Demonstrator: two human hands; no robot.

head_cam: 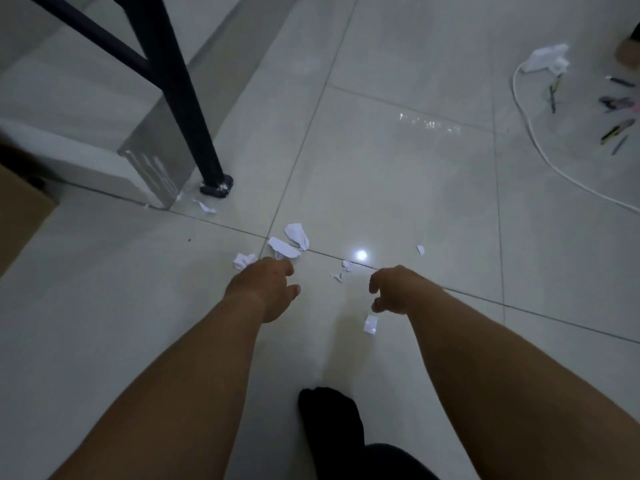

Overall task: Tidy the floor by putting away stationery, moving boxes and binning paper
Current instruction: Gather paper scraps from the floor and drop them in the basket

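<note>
Several white torn paper scraps lie on the pale tiled floor. The biggest paper scraps (289,240) sit just beyond my left hand (268,289), and a crumpled one (244,260) lies at its knuckles. My left hand reaches down with fingers loosely curled and holds nothing I can see. My right hand (398,289) hangs beside it, fingers relaxed and empty, above a small square scrap (370,323). Tiny bits (341,270) lie between the hands, one more scrap (420,250) further right and another (205,206) by the table leg. Pens and other stationery (618,123) are scattered at the far right.
A black metal table leg (194,109) stands at the upper left beside a grey wall corner (156,168). A cardboard box (24,216) sits at the left edge. A white power strip (547,58) and its cable (540,143) run across the right. My dark sock (329,417) is below.
</note>
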